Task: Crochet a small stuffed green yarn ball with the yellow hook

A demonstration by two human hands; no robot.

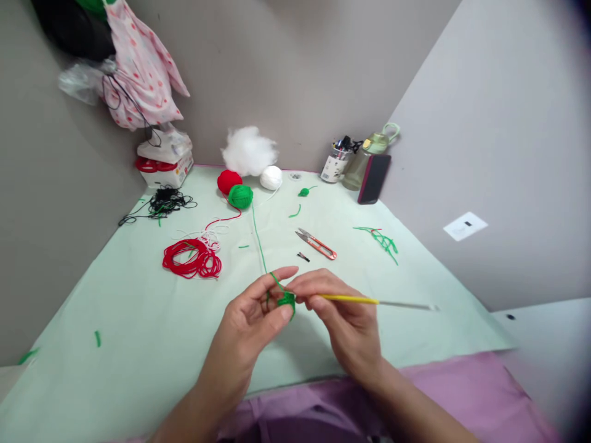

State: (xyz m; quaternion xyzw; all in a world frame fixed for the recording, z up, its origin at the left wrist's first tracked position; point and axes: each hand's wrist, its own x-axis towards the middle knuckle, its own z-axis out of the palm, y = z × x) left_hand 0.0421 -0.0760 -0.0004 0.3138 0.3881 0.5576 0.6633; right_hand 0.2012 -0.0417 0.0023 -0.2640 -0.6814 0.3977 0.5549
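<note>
My left hand (256, 320) pinches a small green crochet piece (287, 300) between thumb and fingers. Green yarn (258, 237) passes over its raised index finger and runs back to a green yarn ball (241, 197). In my right hand (344, 314) is a crochet hook (355, 299) with a yellow grip and a metal shaft pointing right. The hook's working tip meets the green piece, partly hidden by my fingers. Beyond my hands lie orange-handled thread snips (318, 244) and a small black clip (303, 257).
A red yarn ball (229, 181), white yarn ball (271, 178) and fluffy stuffing (250, 151) sit by the back wall. Loose red yarn (191, 258) and tangled black yarn (166, 202) lie left. Green scraps (383, 243), a phone (374, 179), a bottle (364, 161) and a pen cup (335, 165) are right.
</note>
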